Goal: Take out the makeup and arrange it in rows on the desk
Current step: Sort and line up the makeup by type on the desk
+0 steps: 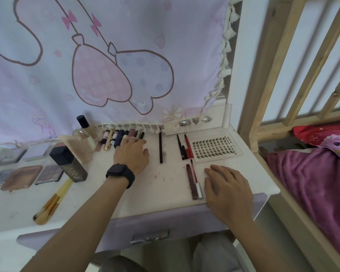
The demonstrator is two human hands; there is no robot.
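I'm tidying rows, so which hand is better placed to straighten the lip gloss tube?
Right. The right hand lies flat on the desk right beside the lip gloss tube; the left hand is farther off, at the back row of small tubes.

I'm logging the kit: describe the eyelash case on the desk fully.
The eyelash case is flat, rectangular, clear plastic, with rows of dark lash clusters on a pale backing and lettering along its right edge. It lies flat on the desk, back right, right of a red pencil; the right hand lies nearby, not touching.
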